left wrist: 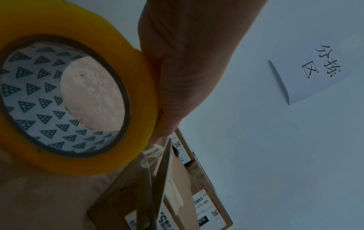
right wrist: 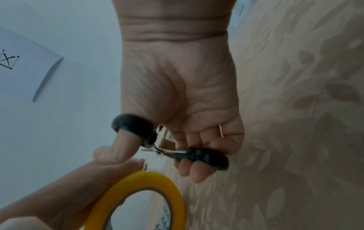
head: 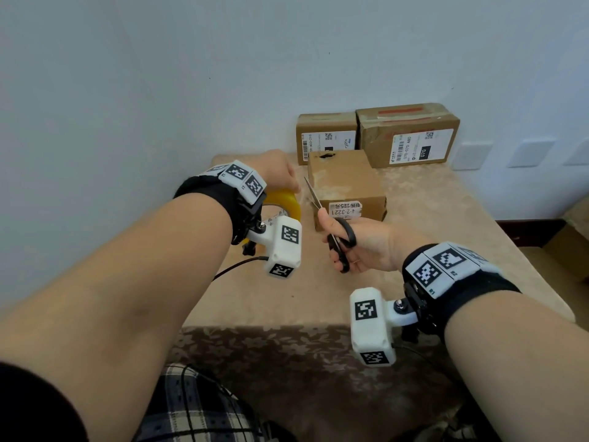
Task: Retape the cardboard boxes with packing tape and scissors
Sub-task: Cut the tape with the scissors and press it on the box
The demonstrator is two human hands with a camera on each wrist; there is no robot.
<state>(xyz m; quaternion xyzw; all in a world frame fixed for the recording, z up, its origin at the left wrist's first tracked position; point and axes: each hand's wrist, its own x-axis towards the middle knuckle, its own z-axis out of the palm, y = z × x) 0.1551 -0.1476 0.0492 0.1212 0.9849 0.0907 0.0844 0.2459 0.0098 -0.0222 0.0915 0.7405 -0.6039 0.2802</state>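
My left hand (head: 280,173) grips a yellow roll of packing tape (head: 285,204) above the table, left of a small cardboard box (head: 345,183). In the left wrist view the tape roll (left wrist: 78,96) fills the left side, with my thumb (left wrist: 173,93) pressed on its rim. A clear strip of tape (left wrist: 153,153) runs from the roll toward the box. My right hand (head: 357,247) holds black-handled scissors (head: 341,237), thumb and fingers through the loops. The blades (head: 312,194) stand slightly apart around the strip. In the right wrist view the scissors (right wrist: 177,147) point away from the palm toward the roll (right wrist: 157,186).
Two more cardboard boxes (head: 326,135) (head: 408,135) with shipping labels stand against the wall behind the small one. The table (head: 446,224) wears a beige floral cloth. A sheet of paper (left wrist: 311,74) with handwriting hangs on the wall. Cables run from the wrist cameras.
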